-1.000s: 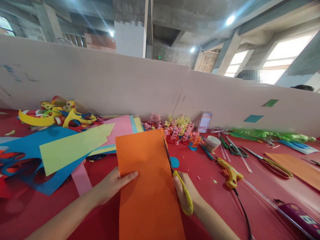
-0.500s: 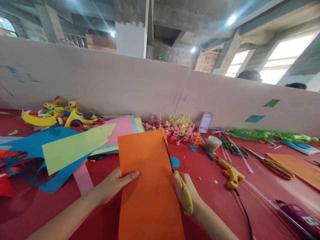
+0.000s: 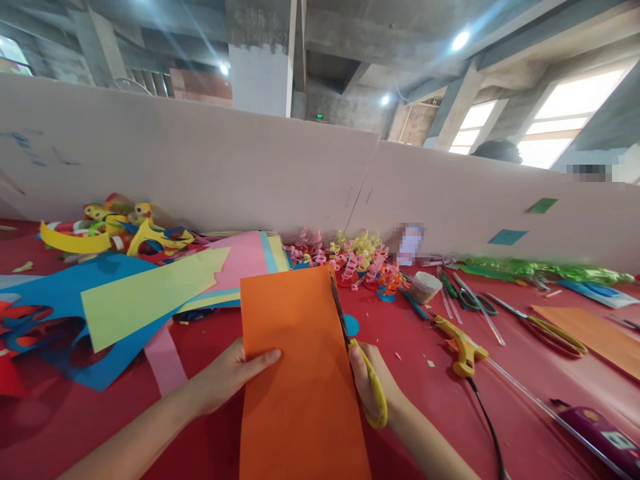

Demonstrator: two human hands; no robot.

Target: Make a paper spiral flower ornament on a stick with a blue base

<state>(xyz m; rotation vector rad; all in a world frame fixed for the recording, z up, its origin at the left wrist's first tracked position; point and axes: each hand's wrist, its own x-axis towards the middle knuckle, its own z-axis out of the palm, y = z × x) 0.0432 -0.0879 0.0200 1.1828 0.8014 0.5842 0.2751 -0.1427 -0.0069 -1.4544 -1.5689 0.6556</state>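
My left hand (image 3: 227, 377) grips the left edge of an orange paper sheet (image 3: 295, 373), thumb on top, holding it up over the red table (image 3: 440, 400). My right hand (image 3: 373, 387) is closed through the yellow handles of a pair of scissors (image 3: 357, 360). The dark blades point away from me along the sheet's right edge, near its top corner. A blue paper disc (image 3: 351, 325) lies on the table just right of the blades.
Blue, light-green and pink paper sheets (image 3: 145, 293) lie to the left, with yellow cut-outs (image 3: 115, 230) behind. Curled paper strips (image 3: 360, 260) sit by the pink partition (image 3: 250, 167). At right are a tape roll (image 3: 425, 287), a yellow glue gun (image 3: 460, 343), more scissors (image 3: 545, 327) and another orange sheet (image 3: 595, 337).
The orange sheet and both hands have shifted slightly right and toward me; the scissors stay along the sheet's right edge.
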